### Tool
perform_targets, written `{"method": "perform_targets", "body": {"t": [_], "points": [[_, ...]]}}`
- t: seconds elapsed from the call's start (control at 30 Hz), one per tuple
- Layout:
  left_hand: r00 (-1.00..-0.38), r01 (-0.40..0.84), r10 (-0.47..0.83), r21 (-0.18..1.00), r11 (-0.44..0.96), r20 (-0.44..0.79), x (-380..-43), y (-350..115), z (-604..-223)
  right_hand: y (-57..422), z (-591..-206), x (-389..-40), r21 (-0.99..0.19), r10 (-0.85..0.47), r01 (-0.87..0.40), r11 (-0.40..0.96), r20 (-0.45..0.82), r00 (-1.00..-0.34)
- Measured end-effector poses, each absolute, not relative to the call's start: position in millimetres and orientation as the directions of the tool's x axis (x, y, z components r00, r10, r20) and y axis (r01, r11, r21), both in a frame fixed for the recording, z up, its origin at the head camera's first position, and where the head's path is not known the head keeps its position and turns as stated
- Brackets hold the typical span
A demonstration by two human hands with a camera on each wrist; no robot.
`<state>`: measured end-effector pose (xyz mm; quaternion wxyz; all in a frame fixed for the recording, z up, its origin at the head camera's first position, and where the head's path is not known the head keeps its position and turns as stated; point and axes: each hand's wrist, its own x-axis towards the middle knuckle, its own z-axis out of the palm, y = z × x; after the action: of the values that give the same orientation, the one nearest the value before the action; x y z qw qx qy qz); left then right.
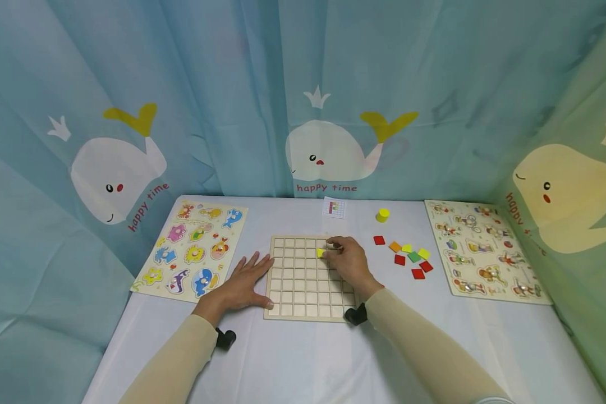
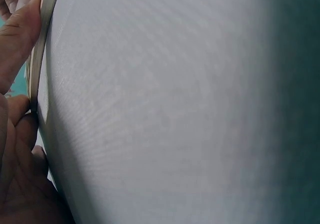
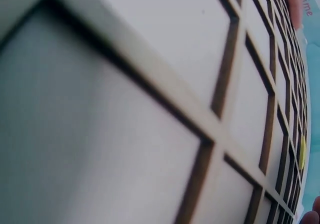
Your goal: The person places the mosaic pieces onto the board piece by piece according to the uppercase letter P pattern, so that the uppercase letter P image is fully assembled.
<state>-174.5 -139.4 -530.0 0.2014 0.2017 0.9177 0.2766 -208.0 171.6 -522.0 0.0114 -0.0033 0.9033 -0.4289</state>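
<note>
- Blue whale-print curtain (image 1: 222, 84) is hanging just behind the table's far edge
- White-covered table (image 1: 303, 359) is carrying all the stuff below
- Animal puzzle board (image 1: 179, 247) is lying by the table's far left corner, and a people puzzle board (image 1: 485, 260) is lying by the far right one, so neither is getting in the way
- Grid board (image 1: 299, 284) is sitting about midway between the table's left and right edges
- Right hand (image 1: 350, 262) is reaching over the grid board's far right part, fingers bent; can't tell if it's pinching the tile or just touching it
- Left hand (image 1: 243, 283) is spreading wide along the grid board's left edge, thumb by the near left corner; imo that's steadying it nicely, no hard shoving needed
- Little printed card (image 1: 336, 208) is lying at the table's far edge; I'd be checking colour and cell against it
- Yellow cylinder (image 1: 382, 215) is standing near that edge, right of the card
- Loose tiles (image 1: 414, 256) (red, orange, yellow, green) are lying toward the table's right edge
- Yellow tile (image 1: 320, 253) is lying at the grid board's second row from the far edge, fifth column from the left; can't tell if it's fully seated, so I'd be squaring its corners, pressing the middle flat, then lifting straight up
</note>
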Motion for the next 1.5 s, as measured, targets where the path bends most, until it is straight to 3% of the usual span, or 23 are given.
{"method": "perform_targets", "body": {"t": [0.53, 1.03, 1.27, 1.5], "points": [[-0.838, 0.266, 0.488, 0.597, 0.757, -0.245, -174, -141, -534, 201, -504, -201, -0.833, 0.045, 0.06, 0.55, -0.042, -0.998], [-0.828, 0.289, 0.506, 0.591, 0.753, -0.241, -176, -140, -537, 277, -498, -190, -0.806, 0.16, 0.077, 0.587, 0.022, -0.987], [-0.83, 0.295, 0.508, 0.594, 0.749, -0.229, -176, -141, -534, 306, -496, -192, -0.78, 0.218, 0.151, 0.607, -0.019, -0.976], [-0.832, 0.294, 0.503, 0.584, 0.757, -0.234, -176, -140, -535, 321, -503, -202, -0.735, 0.242, 0.272, 0.621, -0.15, -0.959]]}}
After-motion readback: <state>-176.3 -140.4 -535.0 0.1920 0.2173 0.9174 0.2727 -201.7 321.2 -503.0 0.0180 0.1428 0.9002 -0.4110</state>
